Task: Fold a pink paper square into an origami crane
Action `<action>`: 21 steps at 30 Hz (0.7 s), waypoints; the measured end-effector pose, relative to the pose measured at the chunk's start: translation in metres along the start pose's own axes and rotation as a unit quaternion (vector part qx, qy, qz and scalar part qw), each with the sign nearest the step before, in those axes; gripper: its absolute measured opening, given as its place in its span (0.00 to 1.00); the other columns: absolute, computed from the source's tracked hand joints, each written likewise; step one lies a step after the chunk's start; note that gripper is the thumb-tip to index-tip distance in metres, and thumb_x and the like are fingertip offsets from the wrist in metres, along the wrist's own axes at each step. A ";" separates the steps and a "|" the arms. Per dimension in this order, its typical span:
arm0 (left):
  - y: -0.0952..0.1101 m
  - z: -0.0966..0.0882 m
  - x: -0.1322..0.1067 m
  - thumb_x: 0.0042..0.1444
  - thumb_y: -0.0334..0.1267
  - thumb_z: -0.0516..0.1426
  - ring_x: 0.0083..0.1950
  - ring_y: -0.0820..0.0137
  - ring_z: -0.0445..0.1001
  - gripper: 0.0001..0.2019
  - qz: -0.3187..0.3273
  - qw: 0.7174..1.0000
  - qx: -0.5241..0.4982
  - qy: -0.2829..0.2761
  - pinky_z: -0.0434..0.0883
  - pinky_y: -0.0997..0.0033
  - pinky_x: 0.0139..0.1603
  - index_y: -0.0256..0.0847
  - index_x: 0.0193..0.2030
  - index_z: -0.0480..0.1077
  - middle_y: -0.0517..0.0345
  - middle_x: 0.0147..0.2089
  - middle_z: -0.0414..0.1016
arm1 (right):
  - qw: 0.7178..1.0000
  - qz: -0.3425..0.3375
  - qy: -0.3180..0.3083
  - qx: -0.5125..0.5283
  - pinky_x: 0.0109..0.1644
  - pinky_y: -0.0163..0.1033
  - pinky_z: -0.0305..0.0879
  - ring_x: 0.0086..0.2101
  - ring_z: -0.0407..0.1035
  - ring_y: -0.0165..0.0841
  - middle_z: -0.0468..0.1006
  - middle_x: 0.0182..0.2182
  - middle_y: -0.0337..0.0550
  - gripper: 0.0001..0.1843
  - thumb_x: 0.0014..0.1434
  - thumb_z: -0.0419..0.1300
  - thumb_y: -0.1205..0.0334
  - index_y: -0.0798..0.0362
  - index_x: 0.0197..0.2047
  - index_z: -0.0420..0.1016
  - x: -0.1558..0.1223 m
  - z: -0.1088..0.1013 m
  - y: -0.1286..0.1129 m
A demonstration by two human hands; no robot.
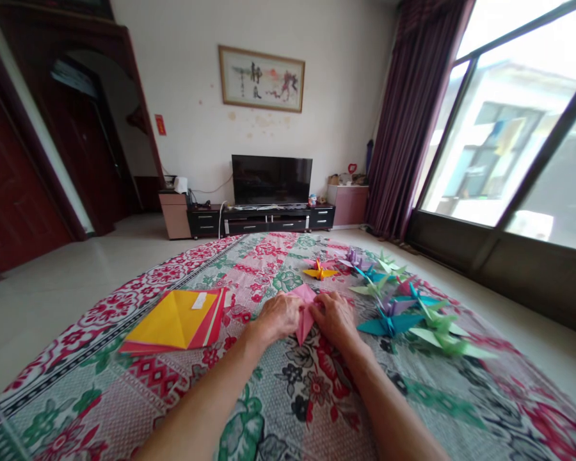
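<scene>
A partly folded piece of pink origami paper (pixel 305 328) lies on the tablecloth in front of me, narrow and pointed at the near end. My left hand (pixel 279 315) grips its left side, fingers curled and pressed down on it. From the other side my right hand (pixel 335 315) pinches the paper, its fingertips close to the left ones. The hands partly cover the paper, so some of its folds are hidden. Beyond them stands an orange paper crane (pixel 320 271). To the right are several more cranes, among them a blue one (pixel 390 323) and a light green one (pixel 444 333).
A stack of square paper, yellow sheet (pixel 173 317) on top and red ones beneath, lies to the left with a small white piece (pixel 199 301) on it. The round table wears a patterned tablecloth (pixel 249 416). A television (pixel 272 180) and low cabinets stand across the room.
</scene>
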State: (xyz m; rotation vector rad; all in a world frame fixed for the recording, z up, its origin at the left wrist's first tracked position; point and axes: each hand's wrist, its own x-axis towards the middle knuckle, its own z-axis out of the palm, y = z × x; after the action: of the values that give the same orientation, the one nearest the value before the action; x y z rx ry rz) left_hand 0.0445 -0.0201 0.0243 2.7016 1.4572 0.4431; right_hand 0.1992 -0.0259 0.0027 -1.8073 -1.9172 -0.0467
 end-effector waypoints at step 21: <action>-0.021 0.019 -0.006 0.60 0.36 0.44 0.52 0.69 0.65 0.15 0.140 0.987 -0.006 0.075 0.62 0.68 0.57 0.40 0.48 0.67 0.53 0.50 0.68 | 0.999 -0.045 0.015 0.004 0.48 0.37 0.52 0.43 0.63 0.34 0.70 0.43 0.44 0.11 0.58 0.50 0.61 0.50 0.37 0.74 -0.004 0.002 -0.004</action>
State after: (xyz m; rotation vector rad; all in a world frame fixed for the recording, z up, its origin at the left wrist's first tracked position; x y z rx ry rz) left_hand 0.0297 -0.0120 0.0010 2.9310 1.0971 0.6789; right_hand 0.1948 -0.0298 0.0006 -1.7046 -1.9727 -0.0961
